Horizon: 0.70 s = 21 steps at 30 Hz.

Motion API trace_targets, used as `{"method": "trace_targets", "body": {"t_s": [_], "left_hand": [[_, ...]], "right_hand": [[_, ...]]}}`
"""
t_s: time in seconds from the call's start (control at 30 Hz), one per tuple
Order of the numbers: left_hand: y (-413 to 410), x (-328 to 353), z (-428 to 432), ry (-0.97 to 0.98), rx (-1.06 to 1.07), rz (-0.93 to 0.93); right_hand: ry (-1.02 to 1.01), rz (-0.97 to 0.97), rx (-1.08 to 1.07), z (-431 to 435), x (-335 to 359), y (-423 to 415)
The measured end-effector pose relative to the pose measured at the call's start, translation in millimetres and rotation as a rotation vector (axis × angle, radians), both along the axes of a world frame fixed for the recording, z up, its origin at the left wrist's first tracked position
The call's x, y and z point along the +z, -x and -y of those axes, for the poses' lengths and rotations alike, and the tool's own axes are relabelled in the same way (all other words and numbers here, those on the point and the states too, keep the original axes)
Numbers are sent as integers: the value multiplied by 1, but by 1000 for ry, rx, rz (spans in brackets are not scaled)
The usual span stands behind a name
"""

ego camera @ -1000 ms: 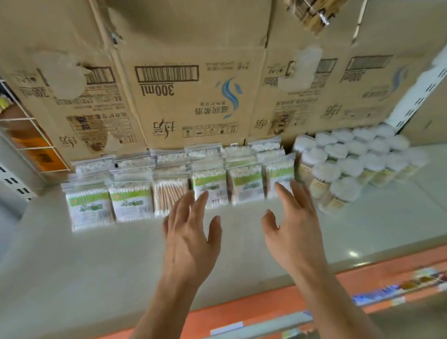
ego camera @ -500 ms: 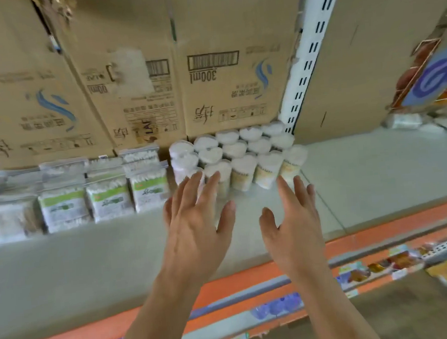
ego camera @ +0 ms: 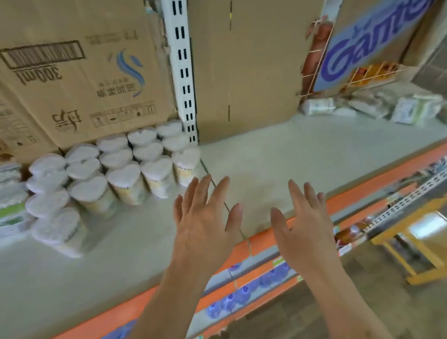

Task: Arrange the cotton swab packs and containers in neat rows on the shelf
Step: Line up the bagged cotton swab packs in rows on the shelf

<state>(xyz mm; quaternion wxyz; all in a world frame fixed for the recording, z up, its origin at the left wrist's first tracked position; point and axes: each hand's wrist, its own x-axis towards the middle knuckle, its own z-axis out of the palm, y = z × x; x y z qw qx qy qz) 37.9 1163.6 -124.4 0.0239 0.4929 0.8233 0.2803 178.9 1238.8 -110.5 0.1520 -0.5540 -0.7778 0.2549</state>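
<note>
Several heart-shaped cotton swab containers with white tops stand in rows at the left of the grey shelf. Flat cotton swab packs with green labels sit at the far left edge. More loose packs lie jumbled at the far right of the shelf. My left hand hovers above the shelf front with fingers spread, holding nothing. My right hand hovers beside it over the shelf edge, fingers straight, also empty. Neither hand touches any container.
Cardboard boxes line the shelf back, split by a white slotted upright. A blue-lettered sign leans at the right. An orange shelf edge runs along the front, with bottles below and a yellow stool on the floor.
The view has swung to the right: the packs and containers slid to the left of the frame and the jumbled packs at the right came into view. Both hands stay empty and spread.
</note>
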Motion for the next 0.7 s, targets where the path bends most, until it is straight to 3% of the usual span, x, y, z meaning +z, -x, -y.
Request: {"method": "trace_targets", "body": {"t_s": [0.43,0.7], "left_hand": [[-91,-18,-202,190,-61,44],[-140,-13,-295,255,-161,51]], "right_hand": [[5,50,5,-193,4,-114],[63,-141,-42,-280,10,-177]]}}
